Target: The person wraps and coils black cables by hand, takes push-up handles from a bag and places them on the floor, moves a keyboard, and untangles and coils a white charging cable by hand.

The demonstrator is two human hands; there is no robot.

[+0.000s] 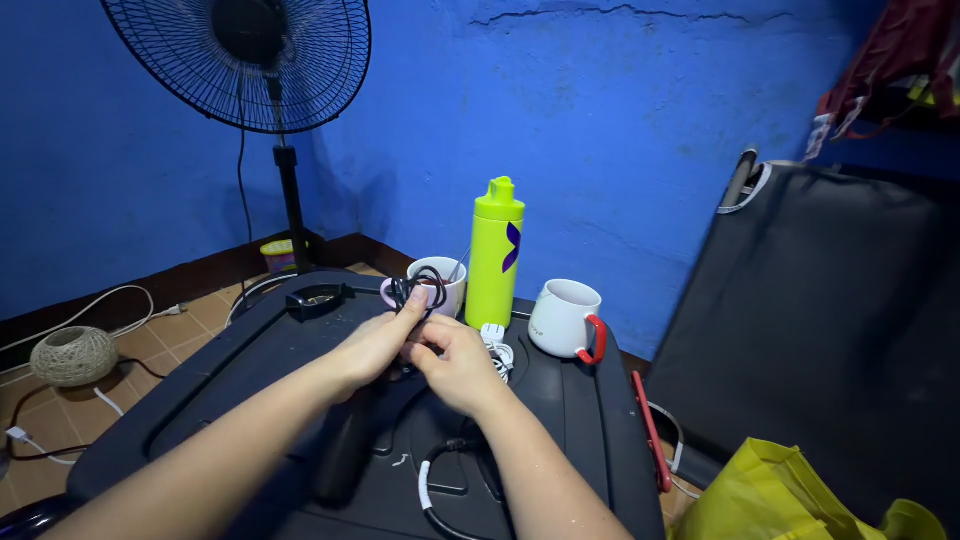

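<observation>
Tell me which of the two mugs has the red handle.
The white ceramic mug right of the lime-green bottle has it. The other white mug, left of the bottle behind the hands, shows no red.

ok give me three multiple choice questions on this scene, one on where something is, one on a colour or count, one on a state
1. Where does the lime green bottle stand?
A. on the tiled floor by the fan
B. on the black bin lid, between the two mugs
C. inside the yellow bag

2. What colour is the handle of the white mug on the right?
A. red
B. blue
C. green

3. What state is the black cable in?
A. stretched flat across the lid
B. plugged into the wall
C. gathered in loops, pinched by the left hand, with the right hand beside it

Answers: 1 B, it rises upright from the lid with a mug on either side. 2 A, a red handle curves off its right side. 3 C, loops stick up above the left hand's fingertips.
</observation>
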